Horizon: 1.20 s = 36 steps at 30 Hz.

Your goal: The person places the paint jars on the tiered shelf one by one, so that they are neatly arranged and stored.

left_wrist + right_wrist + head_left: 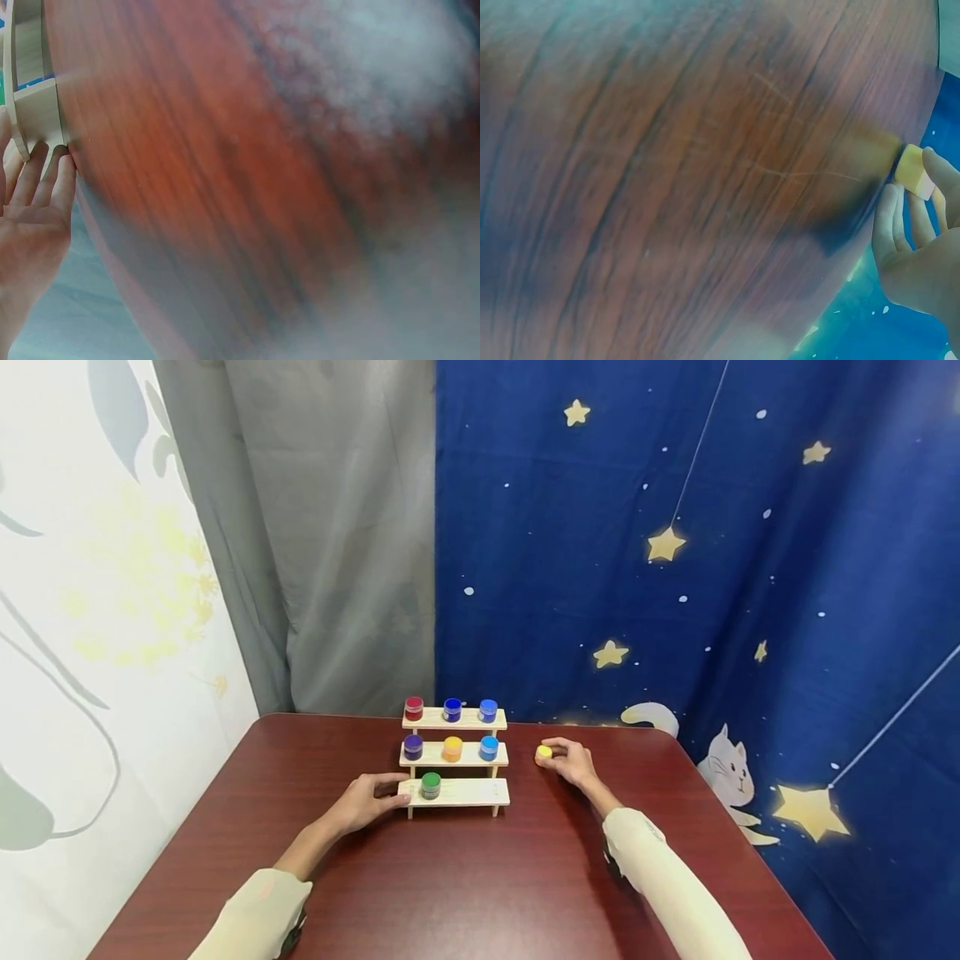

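Observation:
A three-tier wooden stand carries small paint jars on its steps. My left hand holds the left end of its lowest step, the thumb in front and the fingers farther back. In the left wrist view, the fingers reach the stand's side. A green jar sits on that step near the thumb. To the right of the stand, my right hand pinches a yellow paint jar at the tabletop. The right wrist view shows this jar between thumb and fingers.
The middle step bears a purple jar, an orange-yellow jar and a light blue jar. On the top step are a red jar and two blue jars. Curtains hang behind the brown table.

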Each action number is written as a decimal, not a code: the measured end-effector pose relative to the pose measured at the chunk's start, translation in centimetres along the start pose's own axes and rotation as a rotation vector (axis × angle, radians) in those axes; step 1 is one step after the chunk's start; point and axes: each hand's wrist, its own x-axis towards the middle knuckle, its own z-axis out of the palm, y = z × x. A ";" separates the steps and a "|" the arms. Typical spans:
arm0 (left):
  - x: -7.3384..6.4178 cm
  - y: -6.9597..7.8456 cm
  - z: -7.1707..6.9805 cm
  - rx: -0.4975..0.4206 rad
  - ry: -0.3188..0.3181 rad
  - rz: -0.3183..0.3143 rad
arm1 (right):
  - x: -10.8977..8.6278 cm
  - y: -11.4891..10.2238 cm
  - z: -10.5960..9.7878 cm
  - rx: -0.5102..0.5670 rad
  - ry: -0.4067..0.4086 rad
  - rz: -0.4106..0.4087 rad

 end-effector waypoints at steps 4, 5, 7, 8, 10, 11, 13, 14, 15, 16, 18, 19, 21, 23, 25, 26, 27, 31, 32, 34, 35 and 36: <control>-0.1 0.0 -0.1 -0.001 0.003 0.010 | -0.3 -0.3 -0.4 -0.012 -0.019 -0.005; -0.1 0.0 -0.1 -0.003 0.002 0.017 | -0.4 -0.4 -0.5 -0.014 -0.025 -0.007; -0.1 0.0 -0.1 0.001 0.003 0.027 | -0.7 -0.7 -0.7 -0.015 -0.037 -0.012; -0.1 0.0 -0.1 0.003 0.005 0.024 | -0.8 -0.8 -0.8 -0.015 -0.043 -0.019; -0.1 -0.1 -0.1 0.007 0.005 0.019 | -1.0 -1.0 -0.9 -0.016 -0.057 -0.027; -0.1 -0.1 -0.1 0.008 0.006 0.012 | -1.2 -1.2 -1.1 -0.020 -0.061 -0.036; 0.0 -0.1 -0.1 0.011 0.005 0.009 | -1.6 -1.7 -1.3 -0.025 -0.069 -0.054; 0.0 -0.2 0.0 0.009 0.005 0.004 | -1.8 -1.9 -1.5 -0.031 -0.073 -0.063; 0.0 -0.2 0.0 0.008 0.003 0.003 | -2.0 -2.2 -1.6 -0.033 -0.077 -0.071; 0.1 -0.2 0.0 0.005 0.003 -0.004 | -2.2 -2.5 -1.8 -0.035 -0.082 -0.081; 0.1 -0.3 0.0 0.007 0.002 0.001 | -2.6 -2.9 -2.0 -0.044 -0.094 -0.102; 0.1 -0.3 0.0 0.005 0.004 -0.007 | -2.8 -3.1 -2.0 -0.048 -0.101 -0.116; 0.2 -0.3 -0.1 0.012 0.004 -0.002 | -3.1 -3.4 -2.1 -0.054 -0.115 -0.144; 0.1 -0.3 -0.1 0.025 0.004 0.007 | -3.5 -3.7 -2.2 -0.058 -0.129 -0.172; 0.1 -0.3 -0.1 0.034 0.004 0.007 | -3.8 -4.1 -2.3 -0.059 -0.142 -0.197; 0.1 -0.3 -0.1 0.038 0.004 0.007 | -4.0 -4.2 -2.3 -0.060 -0.148 -0.206; 0.0 -0.3 -0.1 0.042 0.003 0.008 | -4.2 -4.4 -2.3 -0.060 -0.154 -0.215; 0.0 -0.2 -0.1 0.041 0.006 -0.001 | -4.7 -5.1 -2.3 -0.066 -0.179 -0.236; -0.1 -0.3 -0.1 0.040 0.006 -0.002 | -4.8 -5.2 -2.3 -0.064 -0.184 -0.239; -0.1 -0.3 -0.1 0.036 0.007 -0.005 | -5.0 -5.5 -2.2 -0.063 -0.195 -0.239; -0.1 -0.3 -0.1 0.036 0.005 -0.003 | -5.1 -5.7 -2.2 -0.061 -0.201 -0.239; -0.1 -0.3 -0.1 0.034 0.004 -0.002 | -5.2 -5.8 -2.1 -0.058 -0.206 -0.238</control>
